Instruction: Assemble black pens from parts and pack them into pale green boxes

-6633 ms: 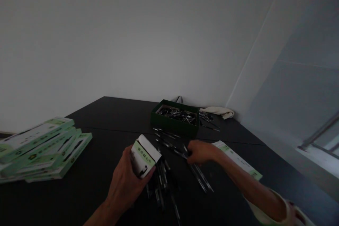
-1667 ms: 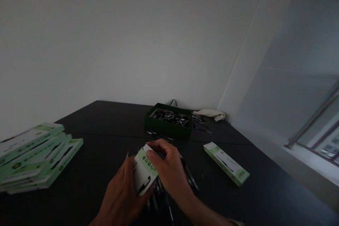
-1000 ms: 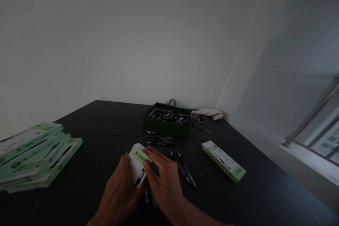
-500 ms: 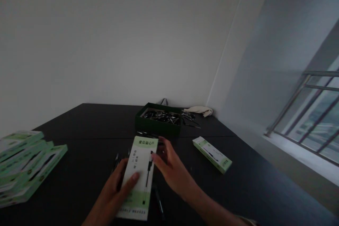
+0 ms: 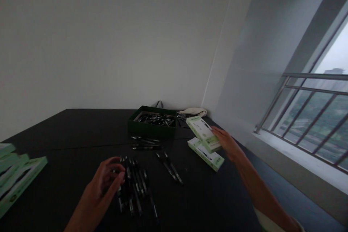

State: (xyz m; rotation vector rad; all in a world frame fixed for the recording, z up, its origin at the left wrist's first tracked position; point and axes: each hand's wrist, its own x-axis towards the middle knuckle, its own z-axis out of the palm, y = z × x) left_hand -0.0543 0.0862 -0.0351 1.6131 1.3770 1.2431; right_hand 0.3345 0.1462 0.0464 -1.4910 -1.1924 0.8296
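My right hand [image 5: 227,144] reaches out to the right and holds a white and green pen box [image 5: 202,133] just above a second, similar box [image 5: 205,154] lying on the black table [image 5: 81,127]. My left hand [image 5: 104,179] rests near the table's front, fingers curled at the left edge of a loose pile of black pens [image 5: 134,186]; whether it grips one I cannot make out. Two more pens [image 5: 170,163] lie a little to the right of the pile.
A dark green tray [image 5: 152,122] full of pens stands at the back, with a few pens [image 5: 145,143] lying in front of it and a pale cloth [image 5: 194,111] behind. Stacked green boxes [image 5: 13,174] sit at the far left. A railed window [image 5: 312,116] is on the right.
The box passed from my left hand to my right, which carried it right to above the box lying there. My left hand dropped to the pen pile. The view swung right.
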